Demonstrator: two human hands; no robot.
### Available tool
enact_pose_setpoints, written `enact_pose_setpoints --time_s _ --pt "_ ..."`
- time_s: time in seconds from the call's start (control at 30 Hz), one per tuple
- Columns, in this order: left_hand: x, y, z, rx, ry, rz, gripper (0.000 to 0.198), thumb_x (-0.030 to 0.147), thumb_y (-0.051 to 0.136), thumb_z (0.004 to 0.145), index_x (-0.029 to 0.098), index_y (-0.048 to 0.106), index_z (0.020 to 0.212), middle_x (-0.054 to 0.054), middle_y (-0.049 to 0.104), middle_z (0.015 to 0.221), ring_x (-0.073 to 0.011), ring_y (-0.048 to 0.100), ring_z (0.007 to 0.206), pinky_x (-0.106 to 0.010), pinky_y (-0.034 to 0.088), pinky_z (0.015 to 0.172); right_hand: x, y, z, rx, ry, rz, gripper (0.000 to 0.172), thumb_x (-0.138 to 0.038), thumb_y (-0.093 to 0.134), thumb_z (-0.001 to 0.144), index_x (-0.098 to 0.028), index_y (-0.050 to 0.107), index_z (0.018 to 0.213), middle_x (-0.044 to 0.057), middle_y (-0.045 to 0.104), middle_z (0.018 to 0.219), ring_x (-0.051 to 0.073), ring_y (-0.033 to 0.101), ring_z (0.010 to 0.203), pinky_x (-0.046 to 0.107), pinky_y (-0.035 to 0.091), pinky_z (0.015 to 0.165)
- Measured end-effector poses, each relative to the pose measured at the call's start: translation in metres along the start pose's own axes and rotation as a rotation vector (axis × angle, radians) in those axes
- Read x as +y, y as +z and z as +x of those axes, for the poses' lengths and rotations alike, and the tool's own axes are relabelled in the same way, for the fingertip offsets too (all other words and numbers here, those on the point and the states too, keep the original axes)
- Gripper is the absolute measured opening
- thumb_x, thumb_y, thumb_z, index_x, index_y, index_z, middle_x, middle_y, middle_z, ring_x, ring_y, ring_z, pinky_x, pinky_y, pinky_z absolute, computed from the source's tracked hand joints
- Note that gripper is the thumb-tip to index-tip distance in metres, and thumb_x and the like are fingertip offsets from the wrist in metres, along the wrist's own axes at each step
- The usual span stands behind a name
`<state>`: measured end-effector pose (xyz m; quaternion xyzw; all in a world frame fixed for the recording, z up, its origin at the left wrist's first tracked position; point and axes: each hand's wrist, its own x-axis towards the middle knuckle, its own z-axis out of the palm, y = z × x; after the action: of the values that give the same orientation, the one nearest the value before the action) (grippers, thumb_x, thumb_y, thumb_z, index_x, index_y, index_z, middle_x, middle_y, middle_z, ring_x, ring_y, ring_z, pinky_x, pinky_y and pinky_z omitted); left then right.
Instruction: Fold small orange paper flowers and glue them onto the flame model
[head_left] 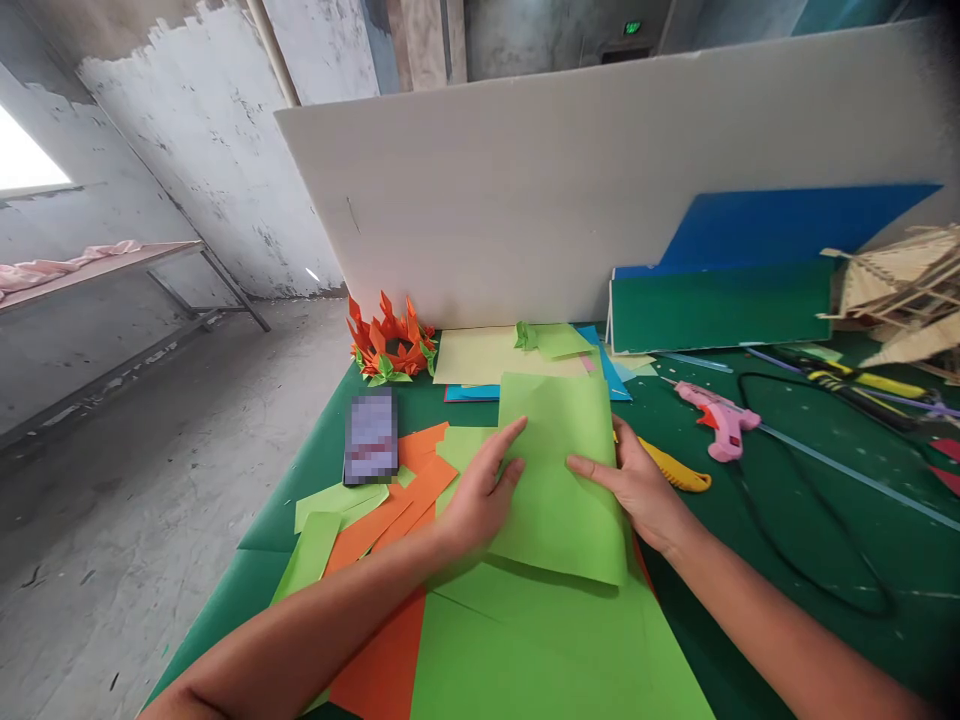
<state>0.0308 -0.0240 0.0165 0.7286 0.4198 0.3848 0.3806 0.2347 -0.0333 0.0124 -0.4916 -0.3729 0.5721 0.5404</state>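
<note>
A folded piece of light green paper [555,500] is held up slightly over larger green sheets [540,660] on the table. My right hand [645,490] grips its right edge, thumb on the front and fingers behind. At the left edge is my left hand [484,490], its thumb and index finger against the paper's face; its other fingers are mostly hidden. Behind my right hand lies a yellow utility knife [679,468], partly covered. Orange paper strips [416,495] and green scraps [311,550] lie left of my hands.
A phone [371,440] and an orange-and-green folded-paper ring [391,340] are on the left. A pink glue gun [720,418] with a black cord lies right, near pliers [862,400] and a wooden stick model [900,290]. A tall white board [487,210] stands behind.
</note>
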Motion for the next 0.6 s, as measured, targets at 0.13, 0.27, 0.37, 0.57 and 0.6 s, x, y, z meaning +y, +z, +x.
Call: enact_pose_setpoints --time_s 0.13,0.27,0.37,0.57,0.6 --pt "0.001 0.001 -0.001 0.010 -0.018 -0.060 0.047 0.027 0.047 0.094 0.026 0.043 0.141 -0.006 0.045 0.148 -0.0211 0.038 0.139 -0.038 0.030 0.115 -0.001 0.000 0.000 0.013 -0.017 -0.023 0.095 -0.036 0.085 0.062 -0.037 0.033 0.141 0.005 0.065 0.125 0.030 0.068 0.101 0.044 0.059 0.081" --pt "-0.004 -0.001 0.007 0.082 -0.108 -0.122 0.038 0.034 0.056 0.089 0.024 0.061 0.125 -0.008 0.062 0.128 -0.0217 0.059 0.113 -0.034 0.049 0.093 -0.001 -0.001 0.000 -0.003 -0.026 -0.056 0.098 -0.036 0.085 0.062 -0.038 0.030 0.143 0.005 0.065 0.124 0.029 0.068 0.101 0.044 0.059 0.080" --pt "-0.010 -0.009 0.017 0.142 -0.224 -0.110 0.032 0.037 0.062 0.082 0.020 0.070 0.108 -0.006 0.070 0.099 -0.0164 0.063 0.080 -0.027 0.051 0.068 0.002 -0.003 0.001 -0.025 0.004 -0.110 0.105 -0.037 0.085 0.061 -0.037 0.024 0.146 0.006 0.065 0.124 0.030 0.068 0.100 0.045 0.058 0.080" --pt "-0.025 -0.026 0.029 0.081 -0.292 -0.018 0.028 0.034 0.068 0.074 0.016 0.075 0.094 0.000 0.064 0.064 -0.0128 0.056 0.059 -0.025 0.045 0.057 0.010 -0.007 0.004 -0.041 -0.142 -0.440 0.108 -0.048 0.075 0.072 -0.033 0.004 0.152 0.012 0.050 0.142 0.032 0.059 0.116 0.053 0.050 0.094" --pt "-0.027 -0.027 0.029 0.062 -0.299 0.002 0.027 0.033 0.068 0.073 0.017 0.075 0.093 0.001 0.063 0.062 -0.0125 0.055 0.057 -0.025 0.044 0.055 0.009 -0.008 0.004 -0.009 -0.261 -0.564 0.106 -0.048 0.073 0.074 -0.033 0.005 0.153 0.012 0.043 0.147 0.033 0.053 0.124 0.055 0.045 0.100"
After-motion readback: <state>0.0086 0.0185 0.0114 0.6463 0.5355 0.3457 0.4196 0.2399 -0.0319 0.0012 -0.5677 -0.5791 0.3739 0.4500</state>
